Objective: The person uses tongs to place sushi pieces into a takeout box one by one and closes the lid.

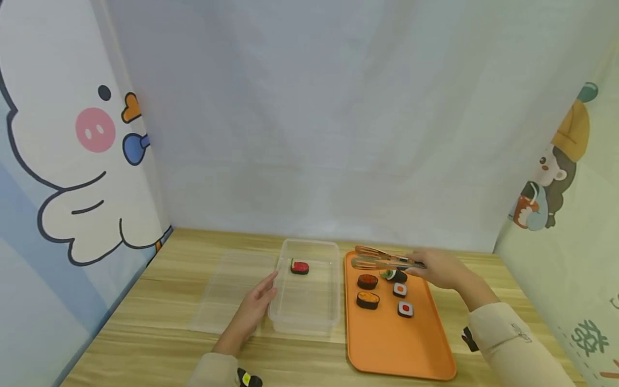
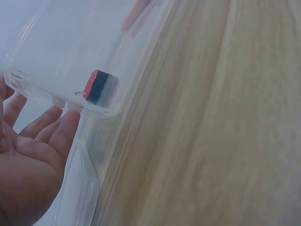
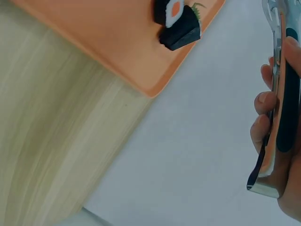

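My left hand (image 1: 253, 306) reaches to the left side of a clear plastic container (image 1: 337, 285), its fingers extended and fingertips at the rim. A red-topped sushi piece (image 1: 300, 267) wrapped in black sits inside, toward the far end. My right hand (image 1: 437, 267) grips metal tongs (image 3: 281, 117) with dark handle pads. The tongs' heads are apart with nothing between them, over the far end of an orange tray (image 1: 396, 349). On the tray are a red-orange-topped piece (image 1: 367, 281), a yellow-orange-topped piece (image 1: 368, 300), two small white rolls (image 1: 405, 309) and a dark roll with green leaves (image 1: 399, 276).
A clear flat lid (image 1: 229, 293) lies on the wooden table (image 1: 145, 328), left of the container. The tray stands close to the container's right side. A pale curtain (image 1: 309, 134) rises behind the table, with cartoon-printed cloth (image 1: 63, 161) at the left.
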`<act>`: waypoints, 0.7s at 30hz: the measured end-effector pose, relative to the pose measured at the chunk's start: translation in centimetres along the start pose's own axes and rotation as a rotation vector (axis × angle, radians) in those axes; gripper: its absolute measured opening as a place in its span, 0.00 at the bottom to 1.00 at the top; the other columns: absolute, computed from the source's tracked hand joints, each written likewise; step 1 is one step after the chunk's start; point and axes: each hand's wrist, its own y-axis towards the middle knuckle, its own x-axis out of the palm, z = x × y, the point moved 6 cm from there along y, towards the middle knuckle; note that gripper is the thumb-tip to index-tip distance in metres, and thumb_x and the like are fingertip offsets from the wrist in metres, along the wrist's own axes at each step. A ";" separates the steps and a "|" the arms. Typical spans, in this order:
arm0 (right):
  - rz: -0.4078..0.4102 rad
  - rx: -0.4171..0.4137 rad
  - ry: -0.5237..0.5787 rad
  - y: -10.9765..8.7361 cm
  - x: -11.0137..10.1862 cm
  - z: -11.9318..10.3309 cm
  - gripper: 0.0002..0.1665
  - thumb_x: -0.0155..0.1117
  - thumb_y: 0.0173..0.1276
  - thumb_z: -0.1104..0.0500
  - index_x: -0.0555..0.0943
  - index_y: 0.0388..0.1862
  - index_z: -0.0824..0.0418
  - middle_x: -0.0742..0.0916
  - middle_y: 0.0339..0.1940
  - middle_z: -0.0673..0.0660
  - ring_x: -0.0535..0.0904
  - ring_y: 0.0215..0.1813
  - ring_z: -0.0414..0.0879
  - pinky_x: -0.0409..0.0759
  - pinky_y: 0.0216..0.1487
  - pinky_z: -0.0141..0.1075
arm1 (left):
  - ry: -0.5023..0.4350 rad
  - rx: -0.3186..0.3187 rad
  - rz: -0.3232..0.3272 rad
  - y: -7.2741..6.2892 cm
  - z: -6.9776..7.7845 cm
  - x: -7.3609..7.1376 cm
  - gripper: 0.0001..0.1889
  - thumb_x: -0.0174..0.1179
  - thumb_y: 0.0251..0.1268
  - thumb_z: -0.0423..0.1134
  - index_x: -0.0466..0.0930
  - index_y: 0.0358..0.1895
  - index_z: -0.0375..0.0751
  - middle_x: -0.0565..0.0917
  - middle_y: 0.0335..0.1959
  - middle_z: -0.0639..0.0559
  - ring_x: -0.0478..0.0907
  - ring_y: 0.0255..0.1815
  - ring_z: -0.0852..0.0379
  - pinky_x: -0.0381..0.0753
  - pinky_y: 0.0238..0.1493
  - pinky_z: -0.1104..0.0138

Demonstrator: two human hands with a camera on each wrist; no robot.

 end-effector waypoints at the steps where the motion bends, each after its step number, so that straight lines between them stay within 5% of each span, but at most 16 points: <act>1: 0.008 -0.008 -0.013 -0.3 0.0 0.0 0.21 0.64 0.70 0.54 0.81 0.54 0.69 0.82 0.41 0.55 0.79 0.37 0.49 0.79 0.38 0.46 | -0.002 0.002 -0.001 0.0 0.0 0.0 0.25 0.48 0.77 0.34 0.60 0.73 0.32 0.56 0.72 0.31 0.51 0.74 0.39 0.52 0.71 0.52; 11: -0.041 0.015 0.027 -2.1 1.5 1.2 0.08 0.63 0.71 0.51 0.81 0.41 0.54 0.72 0.28 0.42 0.65 0.26 0.36 0.65 0.26 0.34 | -0.006 0.007 -0.002 -0.1 0.0 0.0 0.25 0.48 0.77 0.34 0.59 0.73 0.32 0.56 0.72 0.31 0.51 0.74 0.38 0.52 0.71 0.52; 21: -0.042 -0.002 0.023 -1.9 3.6 2.2 0.08 0.64 0.70 0.51 0.82 0.40 0.54 0.77 0.33 0.42 0.73 0.32 0.38 0.73 0.30 0.37 | -0.008 0.007 0.011 -0.1 0.0 -0.1 0.25 0.48 0.77 0.33 0.60 0.73 0.32 0.57 0.72 0.30 0.51 0.74 0.38 0.52 0.71 0.51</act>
